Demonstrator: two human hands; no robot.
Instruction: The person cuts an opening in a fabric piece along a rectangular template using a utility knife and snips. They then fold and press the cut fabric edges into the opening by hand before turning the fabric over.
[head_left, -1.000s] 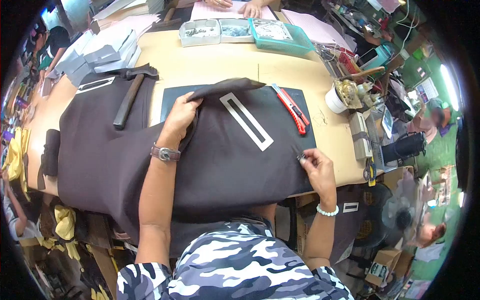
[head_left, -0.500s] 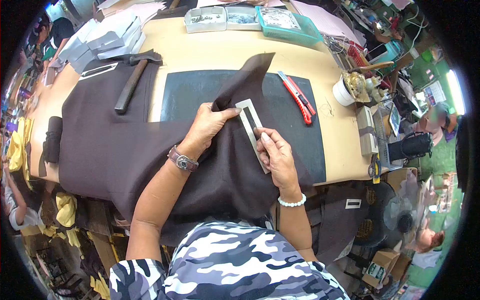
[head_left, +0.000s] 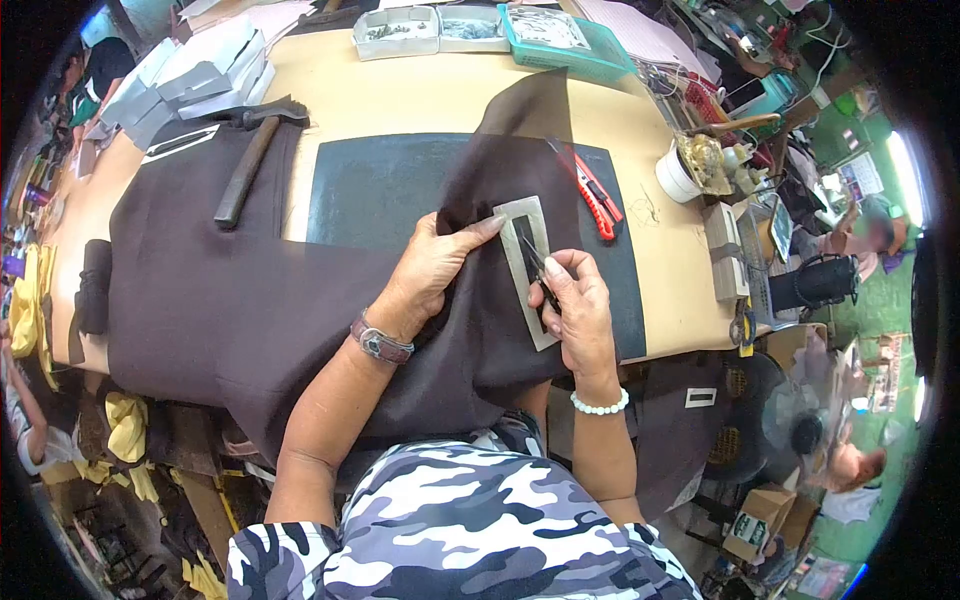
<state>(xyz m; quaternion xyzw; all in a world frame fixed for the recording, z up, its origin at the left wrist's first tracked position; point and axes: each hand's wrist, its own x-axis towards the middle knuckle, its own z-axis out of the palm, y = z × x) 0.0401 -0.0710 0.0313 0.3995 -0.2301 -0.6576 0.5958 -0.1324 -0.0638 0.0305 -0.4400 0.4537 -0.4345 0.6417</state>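
My left hand [head_left: 428,268] is closed on a large dark brown fabric [head_left: 270,300], its thumb pressed on the corner of a pale rectangular frame patch [head_left: 520,208]. The patch lies on the fabric around a long dark slot. My right hand [head_left: 582,312] grips small dark thread snips [head_left: 540,286], their pointed tips over the slot. The fabric's upper corner stands raised above a dark cutting mat [head_left: 375,185]. Whether the blades touch the cloth cannot be made out.
Red box cutters [head_left: 598,208] lie on the mat's right side. A hammer [head_left: 248,175] rests on the fabric at left. Trays of small parts [head_left: 398,45] stand at the back. A white glue pot [head_left: 677,178] and black scissors with yellow [head_left: 744,328] are at the right edge.
The patch and fabric have turned to face me more and shifted slightly right. The snips now show in my right hand, their tips at the slot. My left hand still pinches the fabric.
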